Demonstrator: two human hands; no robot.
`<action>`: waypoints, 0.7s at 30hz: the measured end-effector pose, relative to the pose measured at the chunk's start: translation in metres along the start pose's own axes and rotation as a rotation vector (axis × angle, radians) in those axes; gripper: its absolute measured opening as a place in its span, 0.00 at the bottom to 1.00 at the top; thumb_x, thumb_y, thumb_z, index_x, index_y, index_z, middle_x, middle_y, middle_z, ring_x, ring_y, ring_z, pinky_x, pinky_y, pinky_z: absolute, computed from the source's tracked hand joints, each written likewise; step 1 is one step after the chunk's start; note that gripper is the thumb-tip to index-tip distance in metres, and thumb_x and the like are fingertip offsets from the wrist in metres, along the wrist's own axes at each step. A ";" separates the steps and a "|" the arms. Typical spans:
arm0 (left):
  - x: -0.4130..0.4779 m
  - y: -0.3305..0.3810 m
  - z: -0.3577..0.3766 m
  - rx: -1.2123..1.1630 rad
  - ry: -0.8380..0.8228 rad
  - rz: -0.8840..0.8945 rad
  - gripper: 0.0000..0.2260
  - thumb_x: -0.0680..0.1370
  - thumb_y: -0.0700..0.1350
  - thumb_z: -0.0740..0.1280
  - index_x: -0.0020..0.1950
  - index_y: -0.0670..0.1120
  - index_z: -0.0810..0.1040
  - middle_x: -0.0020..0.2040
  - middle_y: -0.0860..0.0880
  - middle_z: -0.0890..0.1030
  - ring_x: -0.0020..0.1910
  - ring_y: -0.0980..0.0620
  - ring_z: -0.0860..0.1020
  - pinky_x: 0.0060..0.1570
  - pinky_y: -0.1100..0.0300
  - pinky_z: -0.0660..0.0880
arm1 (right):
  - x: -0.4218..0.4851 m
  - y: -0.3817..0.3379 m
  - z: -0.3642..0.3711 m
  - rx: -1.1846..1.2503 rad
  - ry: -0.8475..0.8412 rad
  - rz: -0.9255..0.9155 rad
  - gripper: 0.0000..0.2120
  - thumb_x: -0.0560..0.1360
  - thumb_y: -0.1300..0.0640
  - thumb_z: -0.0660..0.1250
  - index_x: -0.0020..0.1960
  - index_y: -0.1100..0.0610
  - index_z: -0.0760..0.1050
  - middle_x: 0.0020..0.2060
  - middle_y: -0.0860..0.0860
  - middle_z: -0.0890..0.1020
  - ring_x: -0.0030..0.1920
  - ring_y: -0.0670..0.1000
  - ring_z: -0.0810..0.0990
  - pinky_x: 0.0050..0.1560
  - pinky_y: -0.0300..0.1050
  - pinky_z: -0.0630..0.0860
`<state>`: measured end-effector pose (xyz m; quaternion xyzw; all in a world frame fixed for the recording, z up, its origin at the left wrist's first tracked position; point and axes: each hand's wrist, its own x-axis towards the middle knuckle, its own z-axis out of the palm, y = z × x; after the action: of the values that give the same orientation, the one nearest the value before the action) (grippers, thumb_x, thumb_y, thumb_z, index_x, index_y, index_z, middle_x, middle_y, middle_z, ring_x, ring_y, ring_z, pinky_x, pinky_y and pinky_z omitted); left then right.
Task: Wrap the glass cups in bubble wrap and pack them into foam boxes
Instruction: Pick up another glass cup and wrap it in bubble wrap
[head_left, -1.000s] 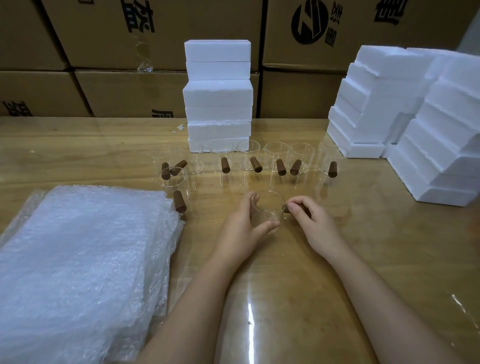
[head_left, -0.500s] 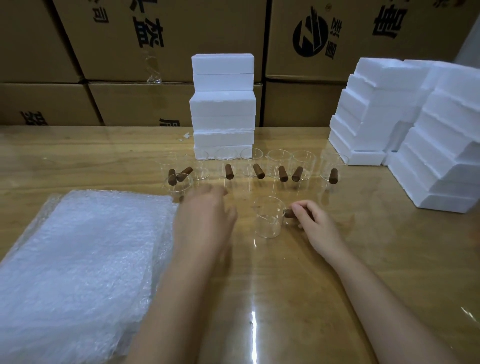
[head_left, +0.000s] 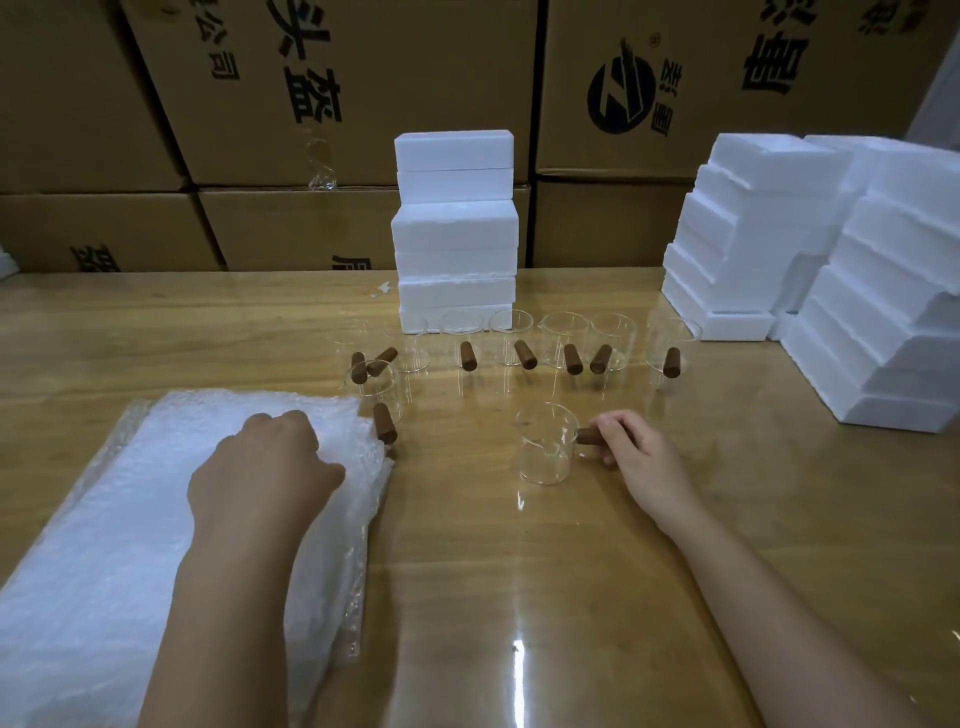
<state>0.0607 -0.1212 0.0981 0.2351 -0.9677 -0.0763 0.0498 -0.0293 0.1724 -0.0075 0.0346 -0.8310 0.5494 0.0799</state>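
Moved to nine o'clock, left hand (head_left: 265, 467) has fingers (head_left: 291, 423) curled onto bubble wrap (head_left: 130, 519); glass cup (head_left: 545, 457) at centre is pinched by right hand (head_left: 644, 457). By a dragged sheet, the neighbouring cup (head_left: 376, 395) could be toppled.

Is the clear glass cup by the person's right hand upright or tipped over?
Upright: the clear glass cup stands on its base, rim up, while the right hand pinches its brown wooden handle.

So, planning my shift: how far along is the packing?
Barely started: no wrapped cup shows. The right hand pinches one glass cup by its handle; the left hand lies on the bubble wrap stack. Still to do: wrapping it and the bare cups behind, then filling the foam boxes.
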 end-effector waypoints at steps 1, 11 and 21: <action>0.002 -0.003 -0.001 -0.041 -0.033 0.008 0.09 0.75 0.51 0.68 0.50 0.48 0.74 0.47 0.50 0.74 0.45 0.48 0.76 0.37 0.59 0.70 | 0.000 0.000 0.000 -0.005 -0.003 0.004 0.09 0.80 0.48 0.59 0.45 0.46 0.76 0.36 0.45 0.80 0.36 0.44 0.76 0.44 0.43 0.72; -0.007 0.006 -0.046 -0.183 0.263 0.305 0.05 0.77 0.43 0.66 0.48 0.52 0.81 0.42 0.52 0.81 0.41 0.49 0.77 0.38 0.57 0.72 | -0.005 -0.018 0.000 -0.027 0.196 -0.144 0.04 0.78 0.56 0.63 0.49 0.49 0.76 0.50 0.44 0.74 0.52 0.48 0.77 0.53 0.41 0.73; -0.024 0.055 -0.084 -0.490 -0.287 1.036 0.07 0.71 0.58 0.65 0.46 0.61 0.81 0.43 0.65 0.82 0.44 0.63 0.80 0.47 0.63 0.76 | -0.013 -0.132 -0.054 -0.230 -0.517 -0.366 0.38 0.67 0.44 0.74 0.70 0.28 0.56 0.68 0.22 0.54 0.68 0.25 0.53 0.62 0.30 0.58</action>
<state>0.0689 -0.0725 0.1887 -0.2991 -0.9077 -0.2945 0.0022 0.0083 0.1700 0.1309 0.3123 -0.8603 0.4017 -0.0329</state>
